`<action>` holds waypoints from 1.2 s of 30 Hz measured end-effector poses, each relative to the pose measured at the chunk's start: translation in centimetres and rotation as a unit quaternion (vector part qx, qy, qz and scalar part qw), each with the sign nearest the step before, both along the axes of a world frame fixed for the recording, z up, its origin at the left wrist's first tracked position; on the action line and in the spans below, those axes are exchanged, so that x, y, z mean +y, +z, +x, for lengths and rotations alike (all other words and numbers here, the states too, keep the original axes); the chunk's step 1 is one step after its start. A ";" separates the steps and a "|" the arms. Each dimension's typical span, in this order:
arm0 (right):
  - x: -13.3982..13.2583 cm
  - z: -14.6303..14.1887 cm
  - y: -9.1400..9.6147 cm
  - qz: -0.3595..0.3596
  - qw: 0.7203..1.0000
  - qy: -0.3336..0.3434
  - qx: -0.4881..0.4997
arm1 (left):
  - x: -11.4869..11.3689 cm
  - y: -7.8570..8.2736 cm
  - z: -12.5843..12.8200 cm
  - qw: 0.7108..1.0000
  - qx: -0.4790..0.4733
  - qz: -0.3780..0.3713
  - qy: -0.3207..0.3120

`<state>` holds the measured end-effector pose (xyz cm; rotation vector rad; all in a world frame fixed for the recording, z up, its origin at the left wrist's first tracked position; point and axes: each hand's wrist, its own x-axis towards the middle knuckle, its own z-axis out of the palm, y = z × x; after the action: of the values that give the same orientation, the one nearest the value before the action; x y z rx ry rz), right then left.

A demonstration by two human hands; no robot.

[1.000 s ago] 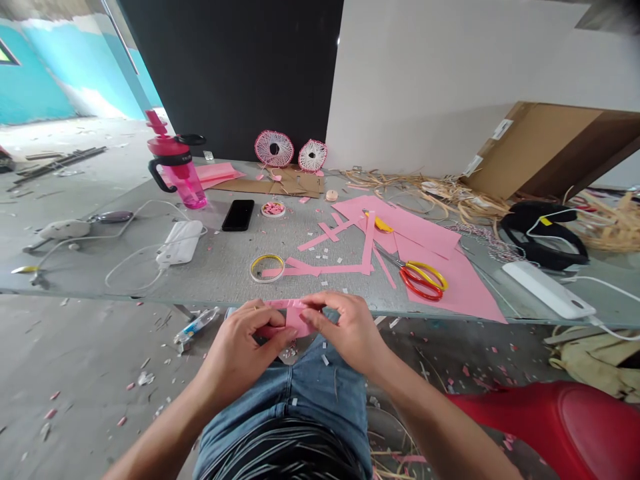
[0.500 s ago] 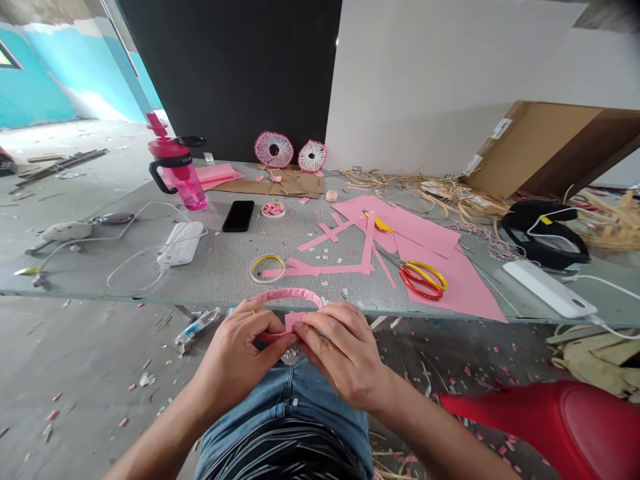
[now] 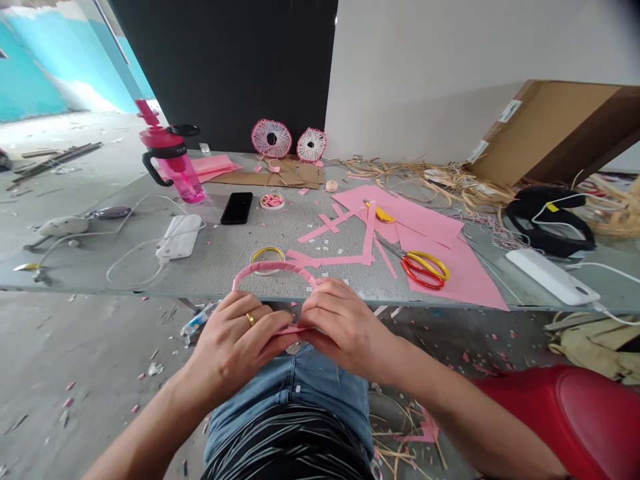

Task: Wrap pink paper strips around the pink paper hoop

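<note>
Both hands meet over my lap, just in front of the table edge. My left hand (image 3: 235,347), with a gold ring, and my right hand (image 3: 345,327) pinch the two ends of a pink paper-wrapped loop (image 3: 273,268). The loop arches up above my fingers. Its joined ends are hidden between my fingertips. Directly behind the loop on the table lies a roll of tape (image 3: 267,255), with pink paper strips (image 3: 333,259) to its right.
On the grey table (image 3: 220,247) lie red-and-yellow scissors (image 3: 423,267), pink paper sheets (image 3: 430,233), a black phone (image 3: 237,207), a white power bank (image 3: 179,236) with cable and a pink bottle (image 3: 173,160). A cardboard box (image 3: 560,127) and straw sit back right. A red chair (image 3: 565,413) stands at my right.
The pink strip, flat between my fingers a second ago, has bowed up into a tall arch. My hands have drawn closer together and risen slightly.
</note>
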<state>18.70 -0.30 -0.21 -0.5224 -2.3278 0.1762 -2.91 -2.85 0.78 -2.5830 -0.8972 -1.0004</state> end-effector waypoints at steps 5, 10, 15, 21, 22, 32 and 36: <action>0.3 0.2 0.1 -0.027 0.999 -0.005 -0.020 | 0.4 0.5 0.7 0.998 0.029 -0.061 -0.001; 0.8 0.4 0.1 -0.075 0.997 0.002 -0.031 | 0.9 0.2 1.1 0.981 -0.021 -0.192 -0.014; 1.4 0.1 0.0 -0.117 0.993 0.021 -0.017 | 1.3 0.0 1.0 0.955 -0.057 -0.291 0.011; 1.9 0.3 -0.3 -0.180 0.982 0.049 0.012 | 1.6 0.0 0.7 0.897 -0.070 -0.434 0.043; 1.8 0.4 -0.3 -0.177 0.983 0.045 0.024 | 1.7 0.0 0.7 0.890 -0.078 -0.447 0.049; 0.7 0.2 -0.9 -0.079 0.996 -0.016 0.037 | 1.4 1.2 1.4 0.832 -0.150 -0.534 0.020; 0.7 0.2 -0.8 -0.097 0.993 0.002 0.068 | 0.8 1.6 1.6 0.830 -0.155 -0.535 0.017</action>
<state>18.87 0.35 -1.04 -0.5817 -2.1917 0.4307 -1.35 -2.02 2.42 -3.2386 -2.0693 -1.1211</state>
